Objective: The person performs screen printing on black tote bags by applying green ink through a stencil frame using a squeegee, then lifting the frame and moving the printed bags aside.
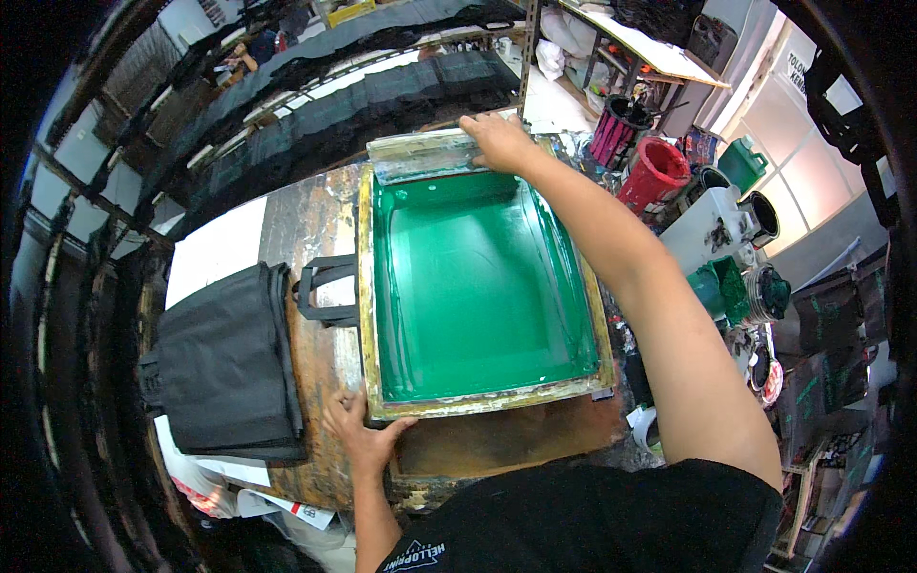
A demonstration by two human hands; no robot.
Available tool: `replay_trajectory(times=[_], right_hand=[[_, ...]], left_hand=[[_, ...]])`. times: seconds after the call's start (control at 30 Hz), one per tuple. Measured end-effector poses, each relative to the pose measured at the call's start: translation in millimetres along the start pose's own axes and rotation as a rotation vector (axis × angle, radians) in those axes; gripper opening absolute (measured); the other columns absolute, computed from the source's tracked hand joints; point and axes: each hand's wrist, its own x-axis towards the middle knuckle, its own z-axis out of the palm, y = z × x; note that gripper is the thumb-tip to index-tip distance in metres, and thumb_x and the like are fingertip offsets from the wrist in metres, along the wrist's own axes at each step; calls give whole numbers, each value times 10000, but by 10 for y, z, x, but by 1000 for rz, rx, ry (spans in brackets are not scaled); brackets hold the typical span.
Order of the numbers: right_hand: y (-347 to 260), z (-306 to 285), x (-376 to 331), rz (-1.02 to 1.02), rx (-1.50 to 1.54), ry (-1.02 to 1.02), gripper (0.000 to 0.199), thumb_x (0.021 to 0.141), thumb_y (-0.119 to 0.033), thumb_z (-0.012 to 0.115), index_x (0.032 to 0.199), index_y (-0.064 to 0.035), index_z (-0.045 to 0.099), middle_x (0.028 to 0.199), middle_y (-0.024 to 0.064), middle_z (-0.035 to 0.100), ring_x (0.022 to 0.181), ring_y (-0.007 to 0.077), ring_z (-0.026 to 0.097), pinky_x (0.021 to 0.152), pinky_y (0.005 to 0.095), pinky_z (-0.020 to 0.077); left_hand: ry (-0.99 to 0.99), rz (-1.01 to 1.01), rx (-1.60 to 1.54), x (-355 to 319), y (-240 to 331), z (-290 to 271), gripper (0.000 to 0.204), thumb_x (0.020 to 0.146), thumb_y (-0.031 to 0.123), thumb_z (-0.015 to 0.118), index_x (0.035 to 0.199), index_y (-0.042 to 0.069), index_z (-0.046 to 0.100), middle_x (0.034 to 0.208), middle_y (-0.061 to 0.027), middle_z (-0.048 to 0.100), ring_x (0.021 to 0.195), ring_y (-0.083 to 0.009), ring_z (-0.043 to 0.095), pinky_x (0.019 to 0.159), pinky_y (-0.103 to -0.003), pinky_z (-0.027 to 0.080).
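A screen printing frame (492, 401) with worn yellowish edges lies on the table, its mesh (478, 296) covered in green ink. Across its far end rests a wide, paint-smeared squeegee (420, 159). My right hand (503, 145) grips the squeegee's right end, the arm reaching along the frame's right side. At the near left corner, my left hand (361, 430) holds the frame, thumb along the front edge and fingers on the left side. A black strap handle (306, 294) sticks out from under the frame's left edge; whatever it belongs to is hidden.
Left of the frame lies a stack of black fabric bags (224, 358) on the stained wooden table (320, 205). Ink-covered containers crowd the right, among them a red bucket (657, 172) and a green jug (741, 164). Beyond stand racks draped with black fabric pieces (382, 100).
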Motion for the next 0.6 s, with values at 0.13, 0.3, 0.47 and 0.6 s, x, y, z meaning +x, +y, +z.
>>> replay_trajectory(times=[0.13,0.3,0.47,0.6], right_hand=[[-85,58,-91,6,-136,134,655,770,-271,838,1336,-173,524,1170,78,643,1150,295,609,923,571,444],[-126,184,-140,64,-199,262,482,829,-191,748,1278,-192,572,1112,51,643,1092,260,613,868,521,433],[-167,427,-206,65,-272,343,309,906,-161,613,1211,-206,613,1039,28,640,1028,235,610,833,487,407],[-246,555,-267,52,-279,384,277,900,-160,608,1174,-199,610,978,28,635,979,234,607,837,476,389]], left_hand=[[14,119,-147,733,90,-208,1134,620,856,728,1425,67,603,1182,-161,541,1138,-374,494,1009,-529,349],[191,432,-158,2132,610,-27,836,780,660,769,1340,50,650,1210,-193,588,1164,-373,534,1015,-533,380],[397,744,44,3327,1174,519,719,861,621,708,1271,31,671,1186,-190,603,1130,-369,557,993,-494,431],[231,541,150,3666,1154,1239,648,869,639,677,1042,14,676,1064,-155,623,1040,-342,589,889,-480,485]])
